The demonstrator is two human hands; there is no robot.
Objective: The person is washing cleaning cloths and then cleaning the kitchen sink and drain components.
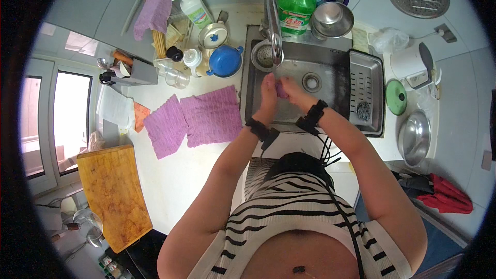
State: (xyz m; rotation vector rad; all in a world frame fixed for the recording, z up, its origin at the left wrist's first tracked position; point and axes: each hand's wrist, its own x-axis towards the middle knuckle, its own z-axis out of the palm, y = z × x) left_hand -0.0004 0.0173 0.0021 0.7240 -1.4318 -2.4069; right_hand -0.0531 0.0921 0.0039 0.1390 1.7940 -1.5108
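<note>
My left hand (269, 95) and my right hand (291, 88) meet over the left part of a stainless steel sink (329, 66). Between them is a bunched purple cloth (280, 90), mostly covered by my fingers; both hands grip it. Just above my fingertips ends the spout of a chrome faucet (274, 27); whether water runs cannot be made out. A round strainer basket (265, 56) sits in the sink's back left corner, and the drain (311, 82) shows to the right of my hands.
Two purple cloths (211, 118) lie flat on the counter at left, beyond which is a wooden cutting board (114, 197). A blue bowl (225, 61) and bottles stand behind them. Right of the basin sits a perforated drain tray (358, 85) with a steel scrubber (363, 111).
</note>
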